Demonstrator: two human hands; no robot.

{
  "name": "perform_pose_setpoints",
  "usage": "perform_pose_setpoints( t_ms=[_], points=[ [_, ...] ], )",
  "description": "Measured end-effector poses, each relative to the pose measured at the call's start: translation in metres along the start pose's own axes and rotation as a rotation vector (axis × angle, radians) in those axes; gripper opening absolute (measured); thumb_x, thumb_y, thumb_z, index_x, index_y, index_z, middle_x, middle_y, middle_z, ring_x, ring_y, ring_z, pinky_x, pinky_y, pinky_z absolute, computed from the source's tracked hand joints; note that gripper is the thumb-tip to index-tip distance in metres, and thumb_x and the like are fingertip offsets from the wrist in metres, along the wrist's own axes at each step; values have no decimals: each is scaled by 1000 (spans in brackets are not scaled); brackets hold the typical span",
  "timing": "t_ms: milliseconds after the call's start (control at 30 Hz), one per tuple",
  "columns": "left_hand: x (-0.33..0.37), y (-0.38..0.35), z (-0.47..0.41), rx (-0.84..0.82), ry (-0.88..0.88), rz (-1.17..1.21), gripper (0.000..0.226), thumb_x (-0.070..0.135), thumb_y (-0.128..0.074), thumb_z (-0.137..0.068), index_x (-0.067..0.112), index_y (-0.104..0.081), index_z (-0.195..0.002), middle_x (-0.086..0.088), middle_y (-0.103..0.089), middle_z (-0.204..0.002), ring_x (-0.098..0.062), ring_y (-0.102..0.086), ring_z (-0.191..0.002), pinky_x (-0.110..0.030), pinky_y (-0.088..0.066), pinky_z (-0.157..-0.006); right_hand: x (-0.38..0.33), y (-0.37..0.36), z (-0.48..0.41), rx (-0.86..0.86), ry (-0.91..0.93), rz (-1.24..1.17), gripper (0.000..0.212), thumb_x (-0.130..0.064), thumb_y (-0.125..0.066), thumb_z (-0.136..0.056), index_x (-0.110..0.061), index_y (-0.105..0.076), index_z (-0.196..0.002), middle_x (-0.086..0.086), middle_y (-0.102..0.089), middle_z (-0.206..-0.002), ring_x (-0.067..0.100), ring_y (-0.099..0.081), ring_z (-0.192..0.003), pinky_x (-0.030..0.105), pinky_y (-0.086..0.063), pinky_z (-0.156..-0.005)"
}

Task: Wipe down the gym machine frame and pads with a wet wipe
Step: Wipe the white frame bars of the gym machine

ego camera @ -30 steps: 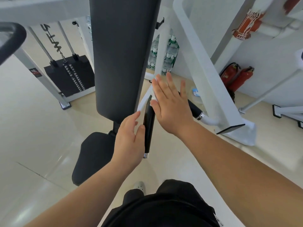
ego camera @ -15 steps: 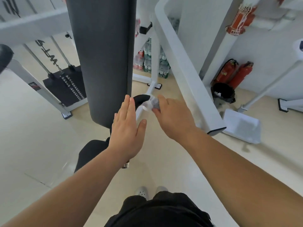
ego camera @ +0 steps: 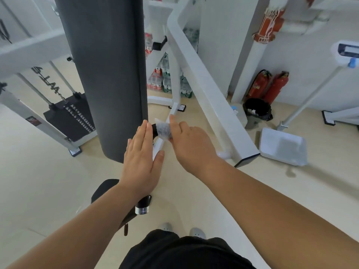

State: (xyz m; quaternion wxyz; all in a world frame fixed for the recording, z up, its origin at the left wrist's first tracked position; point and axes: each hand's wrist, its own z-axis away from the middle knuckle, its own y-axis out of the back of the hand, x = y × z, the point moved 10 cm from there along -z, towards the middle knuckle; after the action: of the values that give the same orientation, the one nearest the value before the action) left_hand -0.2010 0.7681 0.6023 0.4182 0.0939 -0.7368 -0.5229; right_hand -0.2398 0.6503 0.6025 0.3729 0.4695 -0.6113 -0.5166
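Pinched the wet wipe (ego camera: 164,130) round the black handle (ego camera: 154,129) with the right hand (ego camera: 191,144) — just beside the back pad (ego camera: 104,74). Held the left hand (ego camera: 140,162) flat over the handle, fingers straight.

In view there were two hands, left hand (ego camera: 139,160) and right hand (ego camera: 194,148); one wet wipe (ego camera: 164,130); two fire extinguishers (ego camera: 259,85) (ego camera: 276,87) at centre right; one bin (ego camera: 256,109); one dustpan (ego camera: 281,146); one weight stack (ego camera: 70,117) at left; two shoes (ego camera: 165,227) (ego camera: 197,232) at bottom.
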Motion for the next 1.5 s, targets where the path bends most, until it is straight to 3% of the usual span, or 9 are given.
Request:
perform_pose_setpoints(
  t_ms=[100, 333, 600, 767, 833, 1000, 1100, 1200, 1500],
  points=[
    [0, 2, -3, -25, -44, 16, 68, 37, -33, -102, 20, 0, -160, 7, 4, -168, -8, 5, -154, -37, 3, -124, -3, 5, -4, 51, 26, 54, 63, -27, -54, -102, -5, -31, -156, 10, -63, -101, 24, -57, -64, 34, -31, -54],
    [26, 5, -29, -106, -190, -62, 68, 34, -45, -101, 16, -16, -159, 0, -12, -167, -19, 0, -155, -45, 2, -124, 34, 38, 60, 192, -87, 130, 42, -8, -49, -89, 1, -63, -127, 12, -72, -99, 33, -68, -89, 41, -52, -77],
    [96, -16, -43, -257, -461, -55, 59, 35, -47, -100, 18, -32, -154, 1, -30, -160, -21, -12, -153, -49, -8, -125, 124, 128, 98, 445, -638, -127, 36, -25, -37, -102, -13, -67, -119, -3, -58, -80, 20, -47, -71, 29, -25, -65],
    [109, -39, -52, -281, -523, -159, 55, 36, -48, -99, 15, -40, -150, 0, -43, -151, -21, -31, -143, -42, -20, -121, 116, 60, 97, -231, -473, 25, 39, -35, -45, -100, -20, -54, -135, 4, -51, -147, 28, -55, -120, 41, -47, -91],
    [108, -44, -57, -247, -515, -222, 51, 39, -43, -98, 15, -49, -143, -1, -51, -145, -23, -42, -137, -41, -28, -114, 118, 51, 103, -244, -499, -42, 50, -51, -44, -101, -21, -53, -140, 2, -38, -160, 25, -53, -125, 39, -45, -99],
    [108, -49, -62, -154, -431, -289, 52, 41, -31, -95, 16, -64, -127, 0, -65, -128, -24, -61, -117, -41, -42, -95, 131, 71, 90, 83, -392, -148, 41, -46, -47, -103, -12, -70, -99, 7, -68, -106, 31, -61, -93, 42, -46, -83],
    [110, -50, -68, -105, -367, -347, 47, 39, -35, -96, 18, -65, -124, 1, -67, -123, -25, -63, -110, -41, -44, -87, 128, 39, 75, -142, -300, -293, 60, -36, -46, -107, -18, -26, -160, 7, -25, -167, 23, -22, -152, 37, -22, -122],
    [110, -52, -72, -85, -297, -395, 47, 38, -35, -96, 16, -63, -127, 0, -66, -125, -26, -63, -109, -41, -44, -87, 127, 16, 58, -310, -113, -128, 68, -43, -27, -109, -21, 9, -162, -4, 23, -168, 15, 24, -154, 40, 13, -125],
    [111, -46, -66, 8, -153, -352, 51, 39, -30, -99, 18, -58, -135, 3, -62, -135, -22, -58, -120, -36, -28, -99, 136, 12, 47, -400, 122, -225, 71, -47, -26, -108, -17, 11, -162, -5, 30, -165, 16, 35, -149, 46, 17, -124]
  ],
)
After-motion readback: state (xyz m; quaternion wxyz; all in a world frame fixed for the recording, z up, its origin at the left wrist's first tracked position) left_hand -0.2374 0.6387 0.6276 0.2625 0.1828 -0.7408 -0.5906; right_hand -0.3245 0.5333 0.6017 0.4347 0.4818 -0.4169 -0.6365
